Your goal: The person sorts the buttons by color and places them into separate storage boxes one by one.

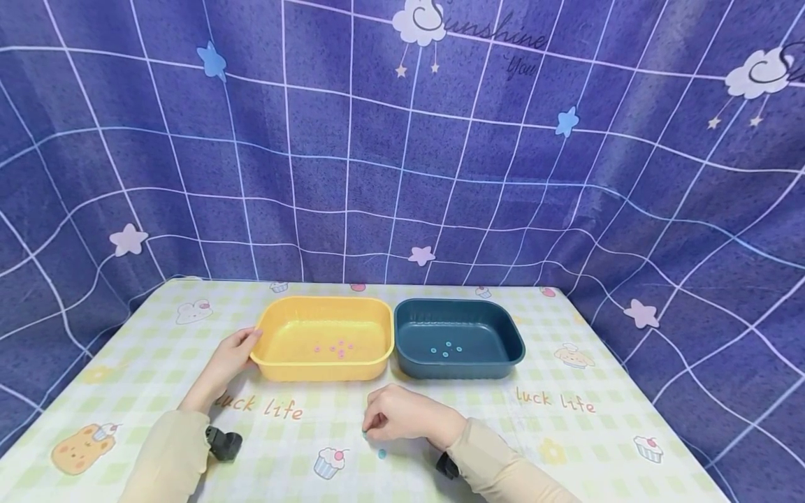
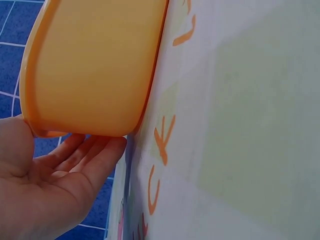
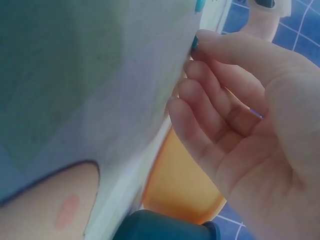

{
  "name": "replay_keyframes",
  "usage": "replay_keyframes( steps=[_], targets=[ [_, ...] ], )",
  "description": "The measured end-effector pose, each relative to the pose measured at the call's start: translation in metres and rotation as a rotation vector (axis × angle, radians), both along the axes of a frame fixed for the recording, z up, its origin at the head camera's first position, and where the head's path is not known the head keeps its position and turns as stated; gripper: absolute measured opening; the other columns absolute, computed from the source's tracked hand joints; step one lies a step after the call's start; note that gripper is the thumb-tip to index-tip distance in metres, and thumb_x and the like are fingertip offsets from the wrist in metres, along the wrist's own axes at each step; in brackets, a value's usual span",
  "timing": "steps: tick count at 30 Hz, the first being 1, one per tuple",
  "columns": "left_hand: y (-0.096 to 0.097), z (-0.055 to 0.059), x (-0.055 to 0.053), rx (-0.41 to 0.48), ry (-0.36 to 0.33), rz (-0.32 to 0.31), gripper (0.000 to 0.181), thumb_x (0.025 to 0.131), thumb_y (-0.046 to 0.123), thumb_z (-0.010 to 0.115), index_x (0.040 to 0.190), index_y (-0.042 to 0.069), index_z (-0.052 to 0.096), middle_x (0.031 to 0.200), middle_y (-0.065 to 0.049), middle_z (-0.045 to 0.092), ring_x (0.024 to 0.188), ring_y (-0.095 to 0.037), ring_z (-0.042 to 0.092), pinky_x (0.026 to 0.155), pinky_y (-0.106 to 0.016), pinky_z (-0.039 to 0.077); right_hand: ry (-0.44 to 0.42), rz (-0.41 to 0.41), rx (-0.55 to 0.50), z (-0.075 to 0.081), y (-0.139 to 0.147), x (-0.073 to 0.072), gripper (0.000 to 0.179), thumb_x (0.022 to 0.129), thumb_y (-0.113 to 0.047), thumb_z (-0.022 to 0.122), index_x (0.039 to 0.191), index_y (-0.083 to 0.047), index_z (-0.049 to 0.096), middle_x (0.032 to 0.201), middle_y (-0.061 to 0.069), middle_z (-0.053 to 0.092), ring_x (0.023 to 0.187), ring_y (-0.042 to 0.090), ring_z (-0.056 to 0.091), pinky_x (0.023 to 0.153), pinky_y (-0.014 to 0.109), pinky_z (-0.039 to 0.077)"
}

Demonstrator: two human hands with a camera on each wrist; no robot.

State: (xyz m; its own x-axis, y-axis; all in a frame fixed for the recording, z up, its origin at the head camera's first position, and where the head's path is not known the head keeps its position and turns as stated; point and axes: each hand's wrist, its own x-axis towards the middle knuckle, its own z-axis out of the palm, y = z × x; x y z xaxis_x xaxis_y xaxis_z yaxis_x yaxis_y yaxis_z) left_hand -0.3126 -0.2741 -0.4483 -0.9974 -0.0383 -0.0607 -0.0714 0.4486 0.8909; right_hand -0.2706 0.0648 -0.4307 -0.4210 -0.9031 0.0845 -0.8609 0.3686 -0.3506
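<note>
A yellow plastic bin [image 1: 323, 373] stands at the table's centre left, with several small pink buttons [image 1: 342, 353] on its floor. My left hand [image 1: 233, 356] holds its left end, thumb at the rim and fingers [image 2: 95, 155] against the outer wall. My right hand [image 1: 405, 413] is low over the table in front of the bins. Thumb and index finger pinch a small teal button [image 3: 195, 42], mostly hidden by the fingertips. Another teal button [image 1: 381, 453] lies on the cloth just nearer to me.
Right of the yellow bin, close against it, stands a dark blue bin [image 1: 459, 369] holding several teal buttons [image 1: 448, 344]. A checked, printed tablecloth [image 1: 566, 447] covers the table. Behind rises a blue curtain [image 1: 377, 154] with white grid lines.
</note>
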Motion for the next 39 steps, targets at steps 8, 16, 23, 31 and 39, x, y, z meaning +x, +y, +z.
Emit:
replay_keyframes(
  steps=[8,16,23,31,39],
  targets=[
    [0.0004,-0.0004,0.0006,0.005,0.009,-0.004,0.072,0.100,0.048,0.029,0.143,-0.009,0.025,0.140,-0.031,0.037,0.122,-0.039,0.048,0.090,-0.034,0.054,0.005,-0.007,0.005,0.0028,0.0001,0.0020,0.008,0.081,-0.010,0.069,0.086,-0.010,0.075,0.074,-0.003,0.063,0.064,-0.001,0.050,0.062,-0.002,0.037],
    [0.0005,0.0008,0.0009,0.002,0.009,-0.007,0.070,0.100,0.047,0.029,0.143,-0.009,0.024,0.140,-0.031,0.037,0.121,-0.039,0.049,0.089,-0.033,0.054,0.005,-0.009,-0.035,0.0014,0.0015,0.0009,0.008,0.081,-0.009,0.068,0.085,-0.011,0.075,0.073,-0.003,0.062,0.066,0.001,0.051,0.062,-0.001,0.037],
    [0.0007,0.0022,0.0014,-0.004,-0.008,-0.009,0.071,0.100,0.047,0.029,0.144,-0.008,0.024,0.142,-0.031,0.036,0.123,-0.039,0.047,0.091,-0.036,0.053,-0.032,-0.031,-0.112,0.0015,0.0047,-0.0021,0.010,0.080,-0.008,0.066,0.087,-0.008,0.074,0.076,-0.001,0.064,0.069,0.005,0.055,0.063,0.000,0.041],
    [0.0017,0.0040,0.0027,-0.005,0.005,-0.013,0.069,0.101,0.045,0.029,0.143,-0.010,0.024,0.141,-0.032,0.036,0.123,-0.041,0.047,0.092,-0.037,0.053,-0.027,-0.042,-0.165,0.0038,0.0048,-0.0035,0.008,0.083,-0.007,0.065,0.086,-0.007,0.072,0.079,0.001,0.063,0.072,0.007,0.057,0.066,0.003,0.045],
    [0.0017,0.0050,0.0037,-0.003,0.013,-0.019,0.069,0.101,0.045,0.028,0.143,-0.010,0.023,0.141,-0.032,0.035,0.123,-0.042,0.046,0.092,-0.037,0.052,-0.027,-0.056,-0.192,0.0064,0.0051,-0.0057,0.008,0.082,-0.008,0.065,0.087,-0.007,0.072,0.080,-0.001,0.063,0.073,0.006,0.058,0.067,0.006,0.047]
  ],
)
